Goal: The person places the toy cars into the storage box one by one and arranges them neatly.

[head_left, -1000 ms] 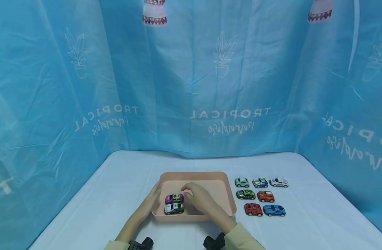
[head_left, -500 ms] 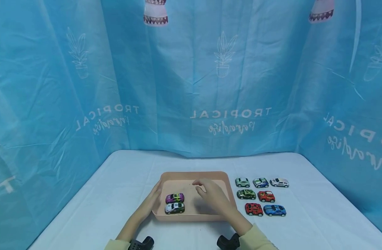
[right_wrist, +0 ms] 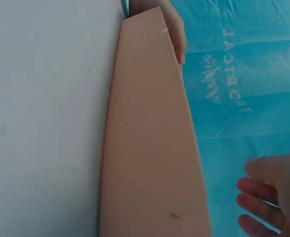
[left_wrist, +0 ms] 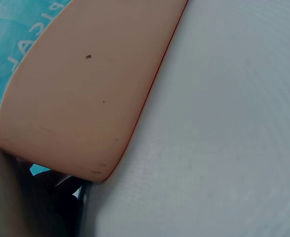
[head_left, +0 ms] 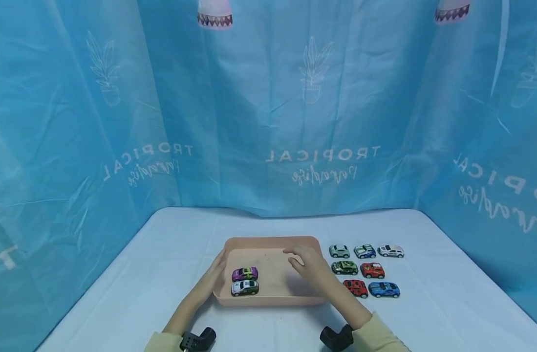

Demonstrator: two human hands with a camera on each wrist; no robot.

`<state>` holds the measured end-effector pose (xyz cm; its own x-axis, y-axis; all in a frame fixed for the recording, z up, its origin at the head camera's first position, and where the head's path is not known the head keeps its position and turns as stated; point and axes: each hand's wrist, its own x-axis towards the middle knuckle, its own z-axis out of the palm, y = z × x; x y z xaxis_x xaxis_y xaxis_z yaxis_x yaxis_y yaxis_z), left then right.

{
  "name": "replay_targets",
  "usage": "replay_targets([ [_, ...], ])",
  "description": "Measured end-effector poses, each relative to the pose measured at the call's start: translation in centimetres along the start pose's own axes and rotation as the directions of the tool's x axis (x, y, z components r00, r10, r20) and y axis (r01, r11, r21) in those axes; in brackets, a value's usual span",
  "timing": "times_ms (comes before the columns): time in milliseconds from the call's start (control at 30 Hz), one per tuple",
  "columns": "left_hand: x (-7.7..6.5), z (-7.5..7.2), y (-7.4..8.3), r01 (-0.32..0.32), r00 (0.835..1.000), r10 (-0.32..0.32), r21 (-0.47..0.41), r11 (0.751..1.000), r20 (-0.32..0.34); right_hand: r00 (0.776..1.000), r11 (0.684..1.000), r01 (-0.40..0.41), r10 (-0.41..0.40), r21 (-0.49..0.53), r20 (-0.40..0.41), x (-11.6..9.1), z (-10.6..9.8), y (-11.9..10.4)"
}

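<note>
A shallow pinkish-beige tray (head_left: 268,301) stands on the table in the head view. My left hand (head_left: 212,278) rests along its left side, fingers stretched toward the far left corner. Inside, at the left, two toy cars sit one behind the other: a purple one (head_left: 245,274) and a white-and-dark-green one (head_left: 245,287). Above the tray's right half hovers my right hand (head_left: 311,265), its fingers loosely bent and holding nothing. In the right wrist view, the right hand (right_wrist: 278,190) shows spread fingers above the tray's front wall (right_wrist: 152,123). The tray hides part of the left hand.
Several toy cars stand in rows right of the tray, among them a light green one (head_left: 339,251), a red one (head_left: 372,270) and a blue one (head_left: 384,289). A white cloth covers the table (head_left: 162,254). Blue curtain (head_left: 268,122) surrounds its back and sides.
My right hand has moved away from the purple toy car, rightward across the tray. My left hand stays at the tray's left side. The head view has tilted slightly down.
</note>
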<state>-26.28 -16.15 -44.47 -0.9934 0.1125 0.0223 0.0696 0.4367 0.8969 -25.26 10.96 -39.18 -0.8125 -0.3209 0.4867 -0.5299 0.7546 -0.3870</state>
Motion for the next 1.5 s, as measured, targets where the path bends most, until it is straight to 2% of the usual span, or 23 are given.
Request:
replay_targets([
  [433,-0.2,-0.3,0.4,-0.033,0.999,0.034,-0.023,0.999,0.022,0.994,0.995,-0.101,0.102,-0.015,0.036,-0.3,-2.3,0.8],
  [600,-0.2,-0.3,0.2,-0.036,0.999,0.037,-0.030,0.999,0.023,0.985,0.987,-0.161,0.161,-0.006,0.064,-0.8,-3.2,1.6],
  [1200,0.3,-0.1,-0.1,-0.016,1.000,0.016,0.000,1.000,0.020,0.963,0.966,-0.254,0.256,-0.035,0.086,-2.3,-6.6,6.4],
  [1367,0.3,0.0,-0.1,-0.012,1.000,0.011,0.003,1.000,0.015,0.959,0.959,-0.277,0.280,-0.059,0.049,-2.7,-7.0,8.2],
  [1500,0.1,0.1,-0.1,0.000,1.000,-0.001,0.008,1.000,0.008,0.944,0.944,-0.325,0.327,-0.050,0.044,-3.0,-7.3,8.9],
])
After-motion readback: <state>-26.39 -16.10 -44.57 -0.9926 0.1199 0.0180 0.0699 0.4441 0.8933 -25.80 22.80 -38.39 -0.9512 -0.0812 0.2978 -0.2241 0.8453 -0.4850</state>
